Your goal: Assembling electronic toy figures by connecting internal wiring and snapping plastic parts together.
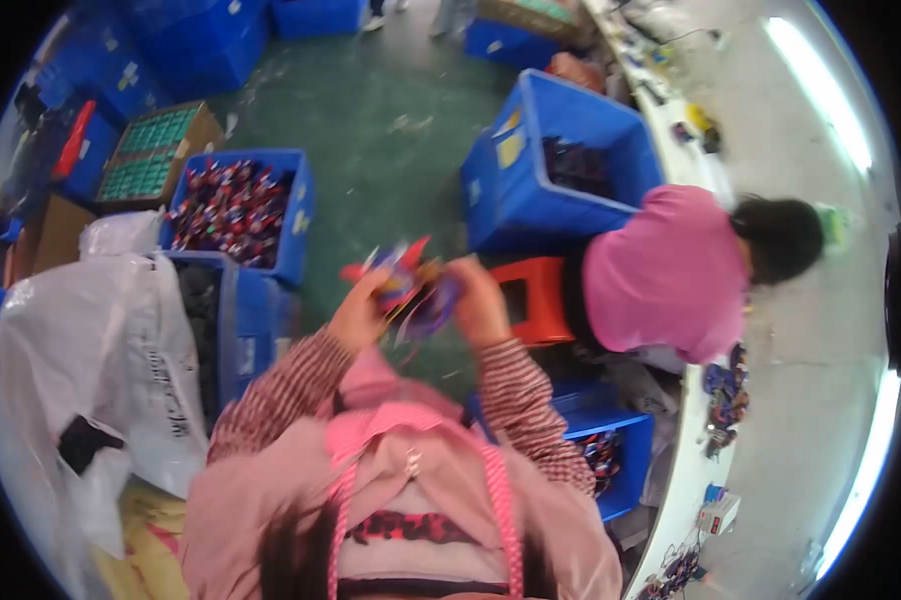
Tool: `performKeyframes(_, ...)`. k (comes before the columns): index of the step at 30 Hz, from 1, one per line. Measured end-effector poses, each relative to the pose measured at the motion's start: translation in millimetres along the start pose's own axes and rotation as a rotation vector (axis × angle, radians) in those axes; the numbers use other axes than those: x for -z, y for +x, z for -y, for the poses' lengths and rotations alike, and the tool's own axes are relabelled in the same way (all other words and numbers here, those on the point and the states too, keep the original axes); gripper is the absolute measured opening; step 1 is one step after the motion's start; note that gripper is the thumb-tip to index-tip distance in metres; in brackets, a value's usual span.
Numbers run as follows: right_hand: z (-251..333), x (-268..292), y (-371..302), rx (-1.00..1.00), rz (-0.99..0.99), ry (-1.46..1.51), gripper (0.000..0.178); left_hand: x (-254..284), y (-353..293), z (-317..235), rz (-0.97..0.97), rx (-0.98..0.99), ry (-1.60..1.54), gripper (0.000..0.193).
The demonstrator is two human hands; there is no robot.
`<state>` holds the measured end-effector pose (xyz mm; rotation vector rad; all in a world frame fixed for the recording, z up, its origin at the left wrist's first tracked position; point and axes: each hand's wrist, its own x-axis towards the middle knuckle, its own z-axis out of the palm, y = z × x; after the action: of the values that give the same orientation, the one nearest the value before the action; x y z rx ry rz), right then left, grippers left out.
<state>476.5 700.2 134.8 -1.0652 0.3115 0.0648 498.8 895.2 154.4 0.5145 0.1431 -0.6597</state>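
Note:
In front of my chest, both hands are closed on a small blurred item of red, purple and yellow parts with pointed red tips. My left hand grips its red side. Its purple part is pinched in the fingers of my right hand. Thin strands seem to hang below it. Motion blur and my fingers hide its exact kind. Ahead to the left, a blue bin holds a heap of small red, purple and white pieces.
A person in a pink top sits at the long white workbench on the right, beside a red stool. A large blue crate stands ahead right. White plastic sacks and another blue bin lie close on my left.

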Motion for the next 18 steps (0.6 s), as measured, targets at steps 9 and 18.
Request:
performKeyframes(9, 87, -32, 110, 0.000, -0.286, 0.258, 0.016, -81, 248, -138, 0.036, 0.079, 0.040, 0.031)
performKeyframes(18, 174, -14, 281, 0.249, -0.395, 0.242, 0.022, -141, 427, -170, 0.032, 0.124, 0.170, 0.026)
